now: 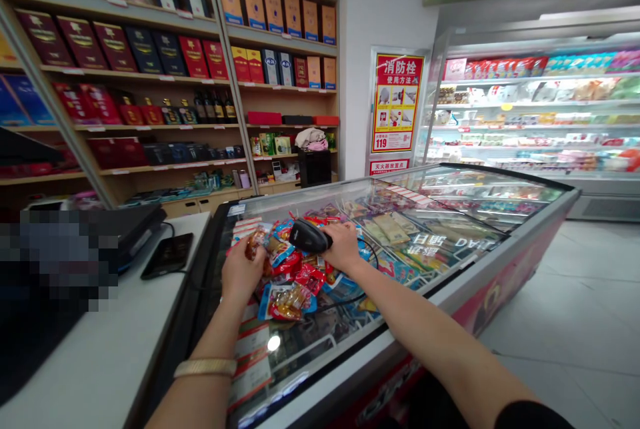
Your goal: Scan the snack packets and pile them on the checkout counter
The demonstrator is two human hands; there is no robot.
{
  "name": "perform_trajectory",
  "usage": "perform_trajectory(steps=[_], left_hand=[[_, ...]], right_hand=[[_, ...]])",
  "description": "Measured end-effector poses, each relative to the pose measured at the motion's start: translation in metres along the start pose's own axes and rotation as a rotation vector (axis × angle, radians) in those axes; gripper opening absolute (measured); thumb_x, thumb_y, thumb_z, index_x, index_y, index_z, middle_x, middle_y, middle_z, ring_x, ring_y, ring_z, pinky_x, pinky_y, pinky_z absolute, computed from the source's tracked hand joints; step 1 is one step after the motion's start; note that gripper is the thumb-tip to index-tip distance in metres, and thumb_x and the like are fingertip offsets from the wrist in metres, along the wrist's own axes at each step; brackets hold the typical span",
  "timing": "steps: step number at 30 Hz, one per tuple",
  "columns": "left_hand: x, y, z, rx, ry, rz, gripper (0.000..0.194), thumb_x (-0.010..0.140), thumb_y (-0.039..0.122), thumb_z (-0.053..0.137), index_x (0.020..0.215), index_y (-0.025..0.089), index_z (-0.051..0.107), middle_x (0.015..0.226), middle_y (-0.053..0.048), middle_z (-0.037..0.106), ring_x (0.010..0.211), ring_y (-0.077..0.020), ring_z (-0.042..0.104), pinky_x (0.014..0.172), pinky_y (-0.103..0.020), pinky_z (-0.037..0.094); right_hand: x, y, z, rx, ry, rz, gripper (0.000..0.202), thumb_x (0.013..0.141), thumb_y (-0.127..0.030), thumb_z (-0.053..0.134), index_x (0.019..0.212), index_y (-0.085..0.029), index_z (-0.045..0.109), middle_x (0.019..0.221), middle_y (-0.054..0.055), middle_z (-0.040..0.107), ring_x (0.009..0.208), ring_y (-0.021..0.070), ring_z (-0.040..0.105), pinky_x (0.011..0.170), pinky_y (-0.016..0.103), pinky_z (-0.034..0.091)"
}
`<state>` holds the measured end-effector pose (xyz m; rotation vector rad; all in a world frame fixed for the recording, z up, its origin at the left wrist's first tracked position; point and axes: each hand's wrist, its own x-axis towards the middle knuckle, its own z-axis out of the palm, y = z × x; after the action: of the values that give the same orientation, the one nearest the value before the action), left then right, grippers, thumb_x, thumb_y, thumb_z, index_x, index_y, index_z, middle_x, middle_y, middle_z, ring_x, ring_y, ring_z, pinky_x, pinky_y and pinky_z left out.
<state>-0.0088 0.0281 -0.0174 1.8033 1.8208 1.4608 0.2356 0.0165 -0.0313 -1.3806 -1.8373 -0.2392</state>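
A pile of small snack packets in red, blue and clear wrappers lies on the glass lid of a chest freezer. At the left side of the pile, my left hand has its fingers closed on a brown-and-clear snack packet. My right hand grips the handle end of a black barcode scanner, whose head points left over the pile. A black cable loops from behind my right hand across the glass.
The freezer stretches away to the right, with frozen packs under its glass. On the white counter at left lies a phone, beside dark equipment. Shelves of boxes and bottles stand behind; a lit fridge stands at back right.
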Motion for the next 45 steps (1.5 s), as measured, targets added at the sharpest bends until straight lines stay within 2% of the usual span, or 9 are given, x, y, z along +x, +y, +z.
perform_trajectory(steps=[3,6,11,14,17,23,28,33,45], left_hand=[[-0.003,0.019,-0.01,-0.489,0.125,-0.189,0.025,0.087,0.033,0.055,0.101,0.018,0.07,0.09,-0.006,0.073,0.089,-0.0244,0.07,0.087,-0.038,0.056],[-0.007,0.04,-0.019,-1.035,0.096,-0.393,0.019,0.095,0.032,0.051,0.103,0.019,0.064,0.098,-0.007,0.074,0.086,-0.0199,0.072,0.079,-0.036,0.06],[-0.009,0.056,-0.027,-1.254,-0.069,-0.592,0.024,0.102,0.032,0.046,0.105,0.017,0.064,0.098,-0.009,0.073,0.07,-0.016,0.07,0.055,-0.025,0.058],[-0.011,0.056,-0.024,-1.229,-0.032,-0.58,0.007,0.091,0.018,0.061,0.096,0.016,0.065,0.09,-0.004,0.072,0.069,-0.0129,0.068,0.058,-0.023,0.058],[-0.014,0.053,-0.017,-1.097,-0.014,-0.465,0.018,0.075,0.008,0.07,0.092,0.016,0.067,0.088,-0.001,0.072,0.072,-0.0127,0.068,0.064,-0.024,0.06],[-0.013,0.032,-0.011,-0.406,-0.021,-0.255,0.033,0.074,0.033,0.071,0.1,0.015,0.074,0.076,-0.004,0.073,0.06,-0.0196,0.066,0.056,-0.028,0.052],[-0.007,0.023,-0.012,-0.093,-0.011,-0.027,0.029,0.072,0.037,0.065,0.09,0.018,0.077,0.088,-0.008,0.077,0.085,-0.0276,0.071,0.077,-0.034,0.055],[-0.006,0.025,-0.012,0.019,-0.016,0.102,0.025,0.071,0.033,0.063,0.088,0.021,0.077,0.101,-0.008,0.078,0.099,-0.03,0.069,0.093,-0.037,0.053],[-0.005,0.02,-0.011,0.018,-0.04,0.125,0.022,0.072,0.035,0.063,0.086,0.022,0.076,0.096,-0.007,0.076,0.096,-0.0288,0.069,0.09,-0.037,0.053]], right_hand=[[-0.001,0.005,-0.006,0.02,0.062,-0.007,0.026,0.074,-0.03,0.074,0.099,-0.023,0.075,0.096,0.008,0.078,0.094,0.0256,0.066,0.091,0.039,0.03],[-0.001,0.008,-0.011,0.052,0.132,-0.02,0.025,0.072,-0.029,0.072,0.097,-0.022,0.074,0.099,0.008,0.079,0.095,0.0254,0.066,0.089,0.038,0.031],[-0.002,0.008,-0.015,0.099,0.21,-0.061,0.026,0.071,-0.032,0.071,0.094,-0.021,0.073,0.098,0.008,0.079,0.093,0.0248,0.067,0.086,0.037,0.033],[-0.003,0.006,-0.016,0.13,0.229,-0.107,0.026,0.071,-0.035,0.071,0.093,-0.022,0.073,0.096,0.008,0.078,0.091,0.0246,0.067,0.085,0.037,0.034],[-0.005,0.004,-0.015,0.147,0.229,-0.153,0.025,0.072,-0.036,0.071,0.093,-0.022,0.072,0.094,0.007,0.078,0.091,0.0247,0.067,0.087,0.038,0.033],[-0.006,0.0,-0.015,0.122,0.162,-0.189,0.026,0.074,-0.037,0.071,0.096,-0.023,0.073,0.091,0.006,0.076,0.09,0.0244,0.065,0.089,0.039,0.033],[-0.006,-0.003,-0.017,0.058,0.084,-0.194,0.032,0.077,-0.045,0.072,0.099,-0.022,0.073,0.089,0.007,0.075,0.09,0.0245,0.064,0.091,0.04,0.031],[-0.006,-0.006,-0.02,0.03,0.022,-0.163,0.036,0.075,-0.047,0.075,0.102,-0.023,0.074,0.093,0.006,0.076,0.094,0.0245,0.064,0.094,0.039,0.03],[-0.004,-0.009,-0.02,0.018,-0.008,-0.138,0.037,0.074,-0.047,0.077,0.101,-0.022,0.074,0.093,0.008,0.076,0.092,0.0255,0.064,0.092,0.039,0.031]])
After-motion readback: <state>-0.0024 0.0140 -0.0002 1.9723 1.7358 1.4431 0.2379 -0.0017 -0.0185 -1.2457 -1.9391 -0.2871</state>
